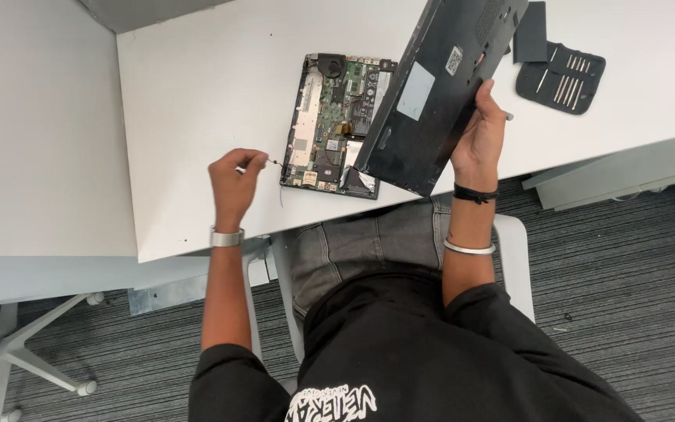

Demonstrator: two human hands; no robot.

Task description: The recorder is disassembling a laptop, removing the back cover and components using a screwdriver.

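A: Two hands busy, one opened laptop. Biggest first: white table (197, 101), then the black bottom cover (439, 86), lifted and tilted, its lower edge just over the right side of the laptop base (330, 125).

B: Who's got the cover?

A: Right hand (480, 137), fingers clamped on its right edge, thumb on the near face. Left hand (234, 181) is pinched shut on a thin screwdriver (263, 162), tip at the base's left edge, near the front corner.

B: Base sits where?

A: Flat on the table, near the front edge, boards and fan exposed, w/ the person seated right behind it.

B: Tips for doing this bit well?

A: My view: keep the driver straight in line w/ whatever it's seating on, light pressure, no slip onto the board. Hold the cover clear, don't let its edge drag across components. It's carried one-handed, so a firm grip matters.

B: Counts?

A: 1 base, 1 cover, 1 driver in hand, 1 black tool pouch (560, 76) at far right w/ several spare bits, too small to count exactly. 1 dark flat pad (530, 33) just beside it. 1 watch on left wrist, 2 bands on right.
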